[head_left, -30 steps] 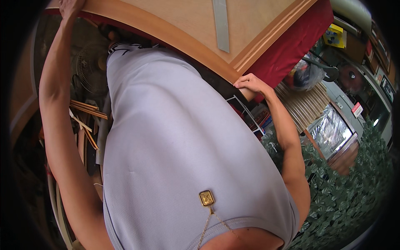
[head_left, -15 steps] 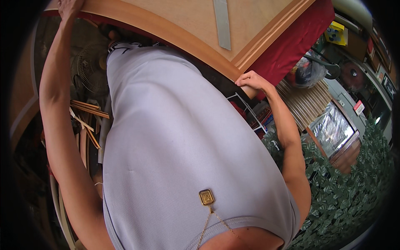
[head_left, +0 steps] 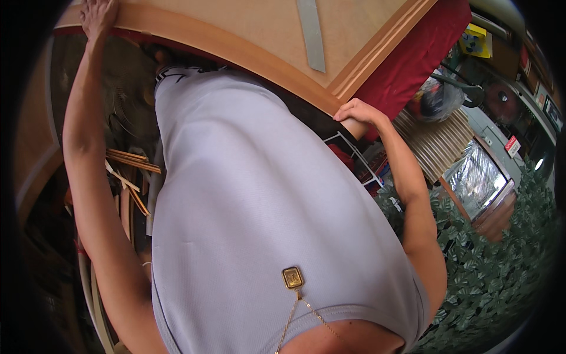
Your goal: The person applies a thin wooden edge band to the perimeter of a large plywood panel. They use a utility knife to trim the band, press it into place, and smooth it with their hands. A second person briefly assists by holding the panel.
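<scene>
A large wooden frame [head_left: 194, 36] with a tan panel [head_left: 236, 20] inside its moulded rails spans the top of the view. My left hand [head_left: 99, 19] lies over the near rail at the far left, fingers stretched out and slightly apart. At the near right corner my right hand [head_left: 357, 112] is closed round the frame's edge, with bent fingers on top; its underside grip is hidden. A flat grey strip [head_left: 312, 38] rests on the panel, between the two hands and touched by neither.
Red cloth [head_left: 394, 76] hangs beneath the frame. Thin wood strips [head_left: 132, 160] and a dim fan [head_left: 122, 109] are low on the left. To the right are a white wire rack [head_left: 359, 156], a corrugated sheet [head_left: 433, 141], a plastic-wrapped panel [head_left: 476, 177] and leafy greenery [head_left: 489, 271].
My left hand has shifted slightly down and right in the picture, its fingers showing more. My right hand stays on the corner. The view has tilted a little.
</scene>
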The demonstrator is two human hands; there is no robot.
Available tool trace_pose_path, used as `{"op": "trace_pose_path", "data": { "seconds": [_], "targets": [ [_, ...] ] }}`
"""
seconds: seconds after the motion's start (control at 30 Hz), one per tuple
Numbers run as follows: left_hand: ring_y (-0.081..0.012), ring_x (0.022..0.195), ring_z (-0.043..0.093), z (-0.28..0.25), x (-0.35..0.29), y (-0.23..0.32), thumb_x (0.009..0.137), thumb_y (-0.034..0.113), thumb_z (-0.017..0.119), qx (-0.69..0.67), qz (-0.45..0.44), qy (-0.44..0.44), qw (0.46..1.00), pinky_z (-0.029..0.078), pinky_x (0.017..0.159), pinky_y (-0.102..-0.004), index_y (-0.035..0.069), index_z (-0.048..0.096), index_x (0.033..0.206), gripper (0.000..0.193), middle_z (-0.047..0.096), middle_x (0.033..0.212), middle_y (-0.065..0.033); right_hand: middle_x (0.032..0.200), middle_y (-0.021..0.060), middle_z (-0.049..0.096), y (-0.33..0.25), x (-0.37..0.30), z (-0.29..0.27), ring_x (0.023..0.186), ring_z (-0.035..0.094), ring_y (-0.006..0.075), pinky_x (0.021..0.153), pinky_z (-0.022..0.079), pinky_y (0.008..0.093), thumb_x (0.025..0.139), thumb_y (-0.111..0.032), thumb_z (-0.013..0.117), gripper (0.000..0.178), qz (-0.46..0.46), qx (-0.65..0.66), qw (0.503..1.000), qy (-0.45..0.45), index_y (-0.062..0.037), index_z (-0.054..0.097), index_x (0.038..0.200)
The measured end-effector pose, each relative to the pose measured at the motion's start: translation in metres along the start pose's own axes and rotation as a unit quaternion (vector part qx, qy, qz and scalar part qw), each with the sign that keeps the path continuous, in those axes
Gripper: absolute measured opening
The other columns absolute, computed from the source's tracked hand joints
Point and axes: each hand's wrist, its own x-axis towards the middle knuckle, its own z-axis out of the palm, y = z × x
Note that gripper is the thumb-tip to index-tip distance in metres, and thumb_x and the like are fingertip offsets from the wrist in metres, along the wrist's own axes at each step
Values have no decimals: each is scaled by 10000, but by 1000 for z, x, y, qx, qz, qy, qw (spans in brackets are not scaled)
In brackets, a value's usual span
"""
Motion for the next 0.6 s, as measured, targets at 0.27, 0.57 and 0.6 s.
{"op": "trace_pose_path", "data": {
  "seconds": [0.27,0.57,0.6],
  "targets": [
    [-473,1420,230,40,-1,-24,947,574,463,36,143,199,969,265,1078,-643,200,251,1525,720,261,1539,-248,960,83,744,-12,7,-5,878,683,196,790,542,354,720,-175,759,272,82,0,997,9,-56,776,964],
    [-339,1495,93,56,-159,163,927,553,523,-116,309,5,944,27,1177,-563,126,275,1526,777,192,1594,-173,897,125,723,4,20,-2,822,677,215,741,529,356,668,-200,813,340,47,1,998,35,26,746,914],
    [-337,1496,87,57,-183,185,930,563,507,-127,325,-26,937,12,1180,-557,134,279,1526,769,181,1600,-164,898,129,722,-3,15,-2,823,676,217,745,527,356,666,-198,815,344,49,-4,998,40,29,743,914]
  ]
}}
